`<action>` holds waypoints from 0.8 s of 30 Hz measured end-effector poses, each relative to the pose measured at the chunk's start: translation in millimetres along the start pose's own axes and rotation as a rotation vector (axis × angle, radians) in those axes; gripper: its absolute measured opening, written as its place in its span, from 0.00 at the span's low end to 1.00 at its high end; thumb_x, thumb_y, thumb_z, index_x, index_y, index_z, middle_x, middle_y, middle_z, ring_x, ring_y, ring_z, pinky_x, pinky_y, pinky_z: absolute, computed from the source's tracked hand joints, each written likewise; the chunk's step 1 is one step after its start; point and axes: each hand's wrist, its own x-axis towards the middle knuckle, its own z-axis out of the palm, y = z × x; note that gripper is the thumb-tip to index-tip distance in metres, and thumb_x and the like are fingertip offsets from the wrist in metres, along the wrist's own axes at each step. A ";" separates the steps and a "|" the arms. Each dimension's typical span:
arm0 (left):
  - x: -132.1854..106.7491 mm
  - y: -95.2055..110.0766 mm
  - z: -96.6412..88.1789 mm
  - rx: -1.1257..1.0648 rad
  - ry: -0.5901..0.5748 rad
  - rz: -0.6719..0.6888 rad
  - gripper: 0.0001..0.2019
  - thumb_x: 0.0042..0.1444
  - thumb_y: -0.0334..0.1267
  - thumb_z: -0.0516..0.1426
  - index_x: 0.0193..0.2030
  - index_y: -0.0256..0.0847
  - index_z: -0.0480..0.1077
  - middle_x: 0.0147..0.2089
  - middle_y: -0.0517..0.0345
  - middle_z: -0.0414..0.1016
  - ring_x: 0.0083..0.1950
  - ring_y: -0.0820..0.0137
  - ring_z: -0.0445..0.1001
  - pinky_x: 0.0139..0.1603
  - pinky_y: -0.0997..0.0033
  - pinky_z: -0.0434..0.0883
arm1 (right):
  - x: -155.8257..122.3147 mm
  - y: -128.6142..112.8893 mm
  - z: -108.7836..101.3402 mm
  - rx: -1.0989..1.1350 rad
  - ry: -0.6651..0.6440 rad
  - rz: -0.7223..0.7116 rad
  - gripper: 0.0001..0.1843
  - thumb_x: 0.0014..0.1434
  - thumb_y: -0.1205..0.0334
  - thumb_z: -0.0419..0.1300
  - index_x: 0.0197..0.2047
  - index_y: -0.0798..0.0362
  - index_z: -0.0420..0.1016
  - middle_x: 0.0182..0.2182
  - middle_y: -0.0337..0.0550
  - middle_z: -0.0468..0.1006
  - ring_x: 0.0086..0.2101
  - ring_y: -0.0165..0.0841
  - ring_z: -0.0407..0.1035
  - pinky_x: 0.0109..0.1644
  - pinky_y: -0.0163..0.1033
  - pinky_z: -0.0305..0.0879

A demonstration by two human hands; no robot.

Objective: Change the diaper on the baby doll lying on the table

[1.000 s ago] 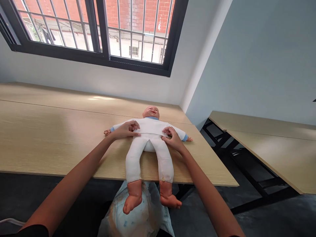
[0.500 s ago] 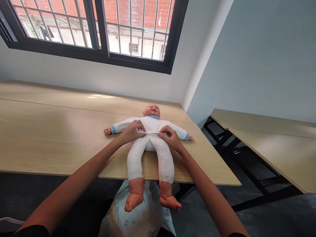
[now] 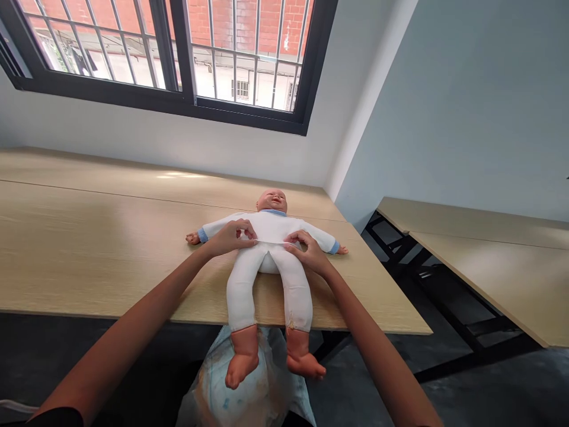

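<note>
A baby doll (image 3: 271, 261) lies on its back on the wooden table, arms spread, its feet hanging past the front edge. It wears a white top (image 3: 275, 225) with blue collar and cuffs. My left hand (image 3: 235, 234) pinches the top's lower hem at the doll's waist, on the left side. On the right side, my right hand (image 3: 306, 246) pinches the same hem, with the cloth stretched straight between both hands. Below the hem show the doll's white cloth legs (image 3: 242, 290). Part of each hand's fingertips is hidden in the fabric.
The table (image 3: 111, 249) runs left along the wall beneath a barred window (image 3: 249, 53). A second table (image 3: 489, 255) stands to the right across a gap. Under the doll's feet, a plastic-wrapped diaper pack (image 3: 235, 385) rests near my lap.
My left hand has shifted slightly left and down along the hem, drawing the cloth straighter. My right hand stays nearly in place on the hem. The doll lies as before.
</note>
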 end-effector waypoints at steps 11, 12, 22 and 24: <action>-0.2 4.9 -1.0 -0.019 -0.123 0.017 0.14 0.50 0.49 0.63 0.29 0.39 0.75 0.33 0.58 0.72 0.36 0.70 0.64 0.36 0.71 0.59 | 0.5 3.4 3.0 -0.087 -0.017 -0.028 0.13 0.55 0.52 0.66 0.38 0.50 0.72 0.39 0.43 0.75 0.44 0.40 0.66 0.52 0.46 0.61; -0.5 5.3 -1.3 -0.023 -0.128 0.013 0.14 0.50 0.49 0.63 0.29 0.39 0.75 0.33 0.58 0.71 0.35 0.70 0.64 0.35 0.71 0.59 | 0.5 3.5 3.4 -0.096 -0.019 -0.029 0.12 0.56 0.53 0.66 0.37 0.50 0.72 0.38 0.43 0.75 0.44 0.40 0.66 0.52 0.46 0.61; 0.2 5.5 -1.6 -0.136 -0.180 0.005 0.13 0.50 0.47 0.64 0.29 0.37 0.74 0.34 0.58 0.72 0.35 0.71 0.66 0.37 0.71 0.61 | -0.4 6.0 7.6 -0.200 0.006 -0.052 0.04 0.55 0.65 0.63 0.34 0.51 0.71 0.36 0.42 0.74 0.41 0.40 0.66 0.50 0.48 0.62; 0.8 5.6 -1.1 -0.137 -0.166 0.015 0.12 0.51 0.45 0.64 0.30 0.36 0.74 0.32 0.59 0.72 0.34 0.72 0.65 0.36 0.71 0.61 | 0.1 2.7 7.1 -0.195 0.006 -0.052 0.04 0.56 0.62 0.62 0.34 0.51 0.70 0.36 0.42 0.74 0.41 0.40 0.67 0.50 0.48 0.62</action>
